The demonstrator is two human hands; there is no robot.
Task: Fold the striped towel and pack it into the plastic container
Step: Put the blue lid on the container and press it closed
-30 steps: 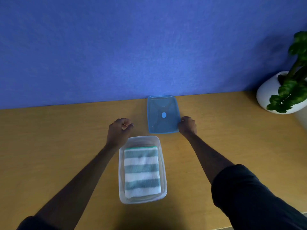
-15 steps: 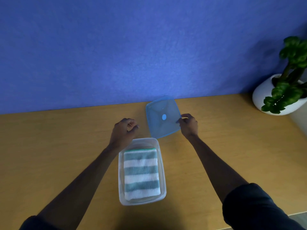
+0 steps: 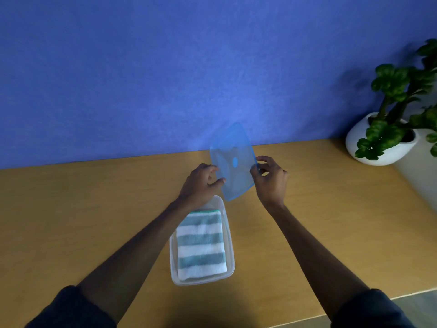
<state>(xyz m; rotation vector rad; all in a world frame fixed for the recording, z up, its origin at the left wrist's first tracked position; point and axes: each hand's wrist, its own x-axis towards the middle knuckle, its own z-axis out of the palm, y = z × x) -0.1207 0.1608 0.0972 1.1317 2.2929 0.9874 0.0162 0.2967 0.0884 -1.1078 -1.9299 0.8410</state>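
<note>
The folded towel [image 3: 201,245] lies inside the container [image 3: 230,256] on the counter [image 3: 71,209]. Both hands, left [image 3: 201,183] and right [image 3: 269,181], pinch the tilted blue lid [image 3: 233,162] by its edges; level it, align corners, then press down evenly.

A wooden desk [image 3: 71,221] with a warm yellow-brown top runs up against a matte blue wall [image 3: 165,67]. At the far right a leafy green plant [image 3: 399,95] in a round white pot [image 3: 369,147] throws a soft shadow on the wall. Grey floor [image 3: 423,301] shows at the bottom right corner.
</note>
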